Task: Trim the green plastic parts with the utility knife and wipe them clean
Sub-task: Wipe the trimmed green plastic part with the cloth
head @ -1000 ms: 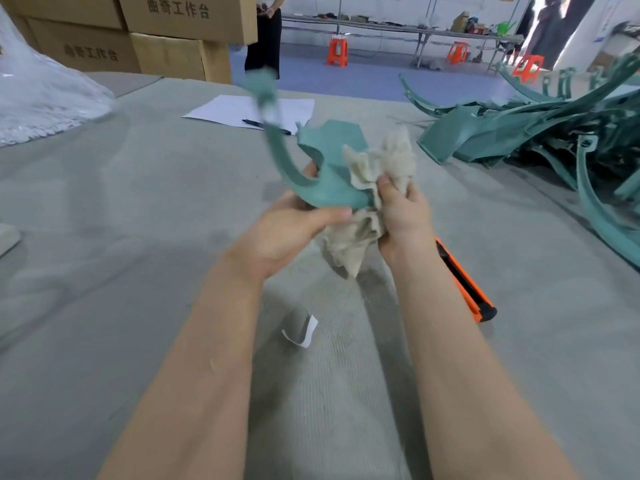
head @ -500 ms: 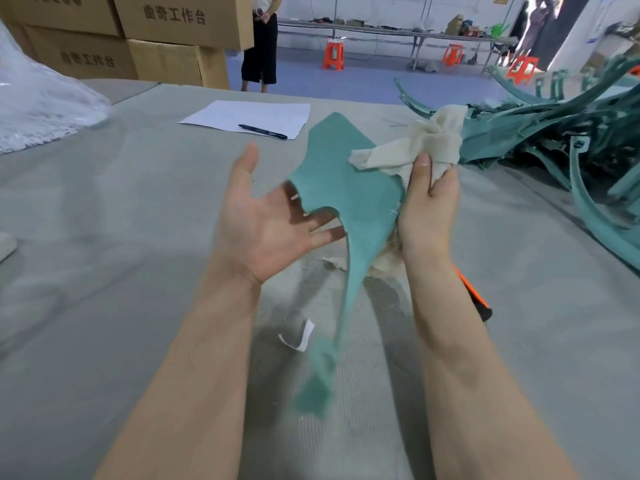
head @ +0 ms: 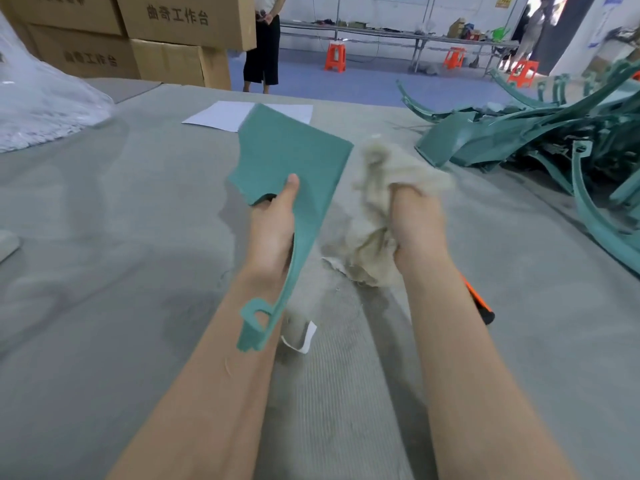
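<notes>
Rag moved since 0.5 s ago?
Yes. The rag in the right hand dropped nearer the person, off the green part, away from the parts pile.

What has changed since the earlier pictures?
The left hand, open half a second ago, now grips the green part, thumb on its face. The right hand drew the cloth off the part, to the right. The knife stayed on the table.

Grey felt-covered table (head: 104,306), ribbed toward the near edge. Carries a white paper (head: 221,116) at the far middle and a tangled heap of green parts (head: 519,140) along the right side. Holds an orange-and-black knife (head: 479,303), partly hidden, a curled white scrap (head: 301,337) near the middle, and crumpled clear plastic (head: 41,109) far left.
</notes>
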A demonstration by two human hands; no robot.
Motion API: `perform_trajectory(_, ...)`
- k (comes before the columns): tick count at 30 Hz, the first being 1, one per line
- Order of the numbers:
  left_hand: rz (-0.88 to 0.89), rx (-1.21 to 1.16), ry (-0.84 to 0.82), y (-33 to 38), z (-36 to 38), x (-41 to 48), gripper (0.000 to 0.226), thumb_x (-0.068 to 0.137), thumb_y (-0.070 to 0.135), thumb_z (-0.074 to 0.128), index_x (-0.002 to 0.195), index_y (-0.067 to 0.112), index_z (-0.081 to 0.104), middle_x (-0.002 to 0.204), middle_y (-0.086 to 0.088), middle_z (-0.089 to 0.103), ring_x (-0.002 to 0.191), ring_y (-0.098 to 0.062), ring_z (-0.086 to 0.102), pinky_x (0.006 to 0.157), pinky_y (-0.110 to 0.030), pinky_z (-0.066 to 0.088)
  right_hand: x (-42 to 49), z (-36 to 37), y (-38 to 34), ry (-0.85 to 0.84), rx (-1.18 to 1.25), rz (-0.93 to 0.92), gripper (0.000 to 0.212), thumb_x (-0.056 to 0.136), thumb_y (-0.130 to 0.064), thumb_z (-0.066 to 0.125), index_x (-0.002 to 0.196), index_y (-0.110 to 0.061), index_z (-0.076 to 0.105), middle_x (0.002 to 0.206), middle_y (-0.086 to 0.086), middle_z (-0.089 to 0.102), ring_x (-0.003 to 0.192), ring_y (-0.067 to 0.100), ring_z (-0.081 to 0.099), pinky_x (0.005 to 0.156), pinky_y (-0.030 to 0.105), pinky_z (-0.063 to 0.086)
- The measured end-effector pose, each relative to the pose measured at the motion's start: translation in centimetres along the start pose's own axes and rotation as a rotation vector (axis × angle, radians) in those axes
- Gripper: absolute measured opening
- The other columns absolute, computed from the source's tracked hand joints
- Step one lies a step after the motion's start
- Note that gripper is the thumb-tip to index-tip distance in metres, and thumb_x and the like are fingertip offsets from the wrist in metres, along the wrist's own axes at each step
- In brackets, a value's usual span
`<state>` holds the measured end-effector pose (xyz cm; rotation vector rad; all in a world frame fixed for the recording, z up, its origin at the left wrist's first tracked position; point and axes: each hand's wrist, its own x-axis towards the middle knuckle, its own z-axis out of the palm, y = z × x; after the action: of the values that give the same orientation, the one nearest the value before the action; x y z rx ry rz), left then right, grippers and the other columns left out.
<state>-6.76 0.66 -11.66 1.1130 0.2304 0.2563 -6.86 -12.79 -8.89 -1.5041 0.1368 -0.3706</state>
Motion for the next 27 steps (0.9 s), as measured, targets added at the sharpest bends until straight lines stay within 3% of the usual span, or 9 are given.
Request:
perform_trajectory(1,0.003,-0.029,0.013,-0.2,-0.1,0.2,0.019,0.094,0.025,0.06,0.108,0.014,0.067,0.1,0.006,0.074,0.091,-0.009,0.07,0.079,-0.026,0.054,-0.6,0.9,0.2,-0.089,-0.096,-0.062,0.01,0.096,-0.015,0.051,0.102,-0.017,0.059,0.086,-0.009,0.069,0.07,-0.001,0.06,0.062,0.014,0.046)
perform_trajectory(3,0.008,-0.148,-0.037,-0.4,-0.3,0.1,0.026,0.099,0.017,0.052,0.116,-0.001,0.059,0.118,-0.012,0.065,0.103,-0.021,0.063,0.089,-0.034,0.051,-1.7,2.9,1.0,-0.305,-0.223,-0.113,0.034,0.097,-0.018,0.054,0.129,-0.01,0.046,0.119,-0.001,0.062,0.106,0.008,0.058,0.088,0.016,0.045)
perform_trajectory(5,-0.03,-0.311,-0.089,-0.2,-0.2,-0.4,0.022,0.103,0.013,0.036,0.106,0.003,0.056,0.108,-0.012,0.06,0.095,-0.018,0.06,0.085,-0.027,0.05,-2.6,5.0,2.0,-0.426,-0.318,-0.115,0.038,0.101,-0.019,0.045,0.137,-0.007,0.041,0.13,0.004,0.057,0.121,0.018,0.052,0.1,0.022,0.041)
perform_trajectory(8,-0.047,-0.307,-0.167,-0.1,0.4,-1.2,0.027,0.103,0.009,0.031,0.117,0.001,0.053,0.112,-0.016,0.058,0.099,-0.018,0.06,0.092,-0.025,0.049,-3.0,6.1,2.7,-0.195,-0.306,-0.1,0.029,0.102,-0.02,0.039,0.12,-0.001,0.052,0.116,0.015,0.063,0.106,0.029,0.058,0.079,0.028,0.041)
perform_trajectory(12,-0.07,0.092,-0.196,0.0,2.2,-2.7,0.009,0.097,0.015,0.054,0.095,0.012,0.062,0.07,0.003,0.067,0.055,-0.005,0.063,0.05,-0.015,0.048,-0.9,4.1,2.1,0.198,-0.13,-0.071,0.03,0.103,-0.025,0.039,0.1,-0.003,0.058,0.098,0.016,0.065,0.086,0.024,0.055,0.066,0.024,0.033)
perform_trajectory(14,-0.06,0.223,-0.236,-0.6,2.5,-3.3,0.015,0.096,0.015,0.056,0.082,0.017,0.062,0.063,0.007,0.066,0.048,-0.002,0.061,0.045,-0.014,0.047,0.8,2.1,1.8,0.345,-0.039,-0.03,0.031,0.104,-0.027,0.038,0.089,-0.008,0.056,0.09,0.013,0.063,0.087,0.028,0.057,0.067,0.026,0.036)
perform_trajectory(17,-0.013,0.28,-0.22,-1.0,2.9,-3.2,0.016,0.096,0.016,0.057,0.081,0.017,0.064,0.067,0.008,0.065,0.05,0.001,0.06,0.048,-0.013,0.047,1.1,1.5,2.8,0.326,0.016,0.063,0.032,0.104,-0.03,0.038,0.092,-0.008,0.057,0.091,0.01,0.062,0.086,0.025,0.058,0.073,0.029,0.044)
perform_trajectory(22,0.159,0.018,-0.11,-0.1,1.6,-1.7,0.011,0.096,0.004,0.054,0.098,0.012,0.061,0.086,0.011,0.069,0.069,0.005,0.066,0.063,-0.01,0.049,-2.3,6.3,4.0,-0.052,0.018,0.016,0.025,0.101,-0.021,0.047,0.11,-0.003,0.061,0.1,0.008,0.066,0.09,0.018,0.06,0.084,0.032,0.049)
perform_trajectory(27,0.009,0.148,-0.154,-0.2,1.7,-1.4,0.006,0.094,0.016,0.06,0.096,0.017,0.066,0.098,0.0,0.073,0.093,-0.017,0.069,0.088,-0.032,0.054,-1.5,5.0,3.7,0.158,0.005,-0.014,0.028,0.101,-0.03,0.044,0.107,-0.007,0.058,0.106,0.01,0.068,0.098,0.025,0.063,0.084,0.034,0.048)
